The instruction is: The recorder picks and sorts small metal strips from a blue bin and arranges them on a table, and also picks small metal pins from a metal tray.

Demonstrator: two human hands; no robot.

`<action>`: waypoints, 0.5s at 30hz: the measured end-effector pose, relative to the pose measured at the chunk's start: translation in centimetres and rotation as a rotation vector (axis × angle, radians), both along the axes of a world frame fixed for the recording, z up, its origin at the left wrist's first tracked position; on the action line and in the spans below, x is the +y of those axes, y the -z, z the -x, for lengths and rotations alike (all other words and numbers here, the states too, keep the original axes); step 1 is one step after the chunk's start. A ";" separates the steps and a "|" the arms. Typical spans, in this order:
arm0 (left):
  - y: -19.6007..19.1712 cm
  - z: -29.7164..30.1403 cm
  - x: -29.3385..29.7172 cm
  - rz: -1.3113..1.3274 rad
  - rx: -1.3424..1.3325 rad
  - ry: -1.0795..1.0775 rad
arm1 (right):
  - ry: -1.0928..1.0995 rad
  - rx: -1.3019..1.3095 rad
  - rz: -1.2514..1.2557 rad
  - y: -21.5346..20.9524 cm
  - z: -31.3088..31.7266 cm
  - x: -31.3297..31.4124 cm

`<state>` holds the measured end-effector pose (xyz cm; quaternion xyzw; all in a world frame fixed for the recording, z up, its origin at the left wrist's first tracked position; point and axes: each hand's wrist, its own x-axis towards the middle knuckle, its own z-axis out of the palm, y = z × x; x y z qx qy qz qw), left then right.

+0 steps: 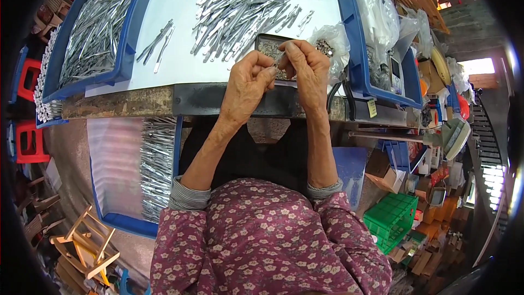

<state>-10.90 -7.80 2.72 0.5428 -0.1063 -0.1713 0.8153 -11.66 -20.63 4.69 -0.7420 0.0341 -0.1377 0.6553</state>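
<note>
My left hand [244, 84] and my right hand [310, 74] meet at the table's front edge, over a small dark tray [258, 42] of tiny metal parts. Thumb and fingers are pinched on both hands, tips almost touching. What sits between them is too small and hidden to make out. Beyond the tray, a heap of flat silver metal strips [237, 13] spreads across the white table surface [177, 11]. A few loose strips [161, 46] lie apart to its left. Right of my right hand stands an open clear plastic bag [339, 41] with small metal pieces inside.
A blue bin [126, 38] full of metal strips stands at the left. Another blue bin [357, 57] at the right holds plastic bags. Black tool handles [350, 101] lie by the right front edge. Below are a blue crate [128, 225] of strips and a green crate [390, 221].
</note>
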 end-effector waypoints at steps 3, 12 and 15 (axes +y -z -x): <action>0.2 -0.1 0.1 -0.033 0.000 -0.023 | 0.028 -0.009 0.099 0.5 -0.1 0.2; 1.5 0.2 -1.4 -0.202 -0.215 -0.152 | 0.206 -0.034 0.279 1.4 -0.2 0.6; 1.4 0.2 -1.8 -0.406 -0.437 -0.278 | 0.212 -0.010 0.248 2.1 -0.8 0.0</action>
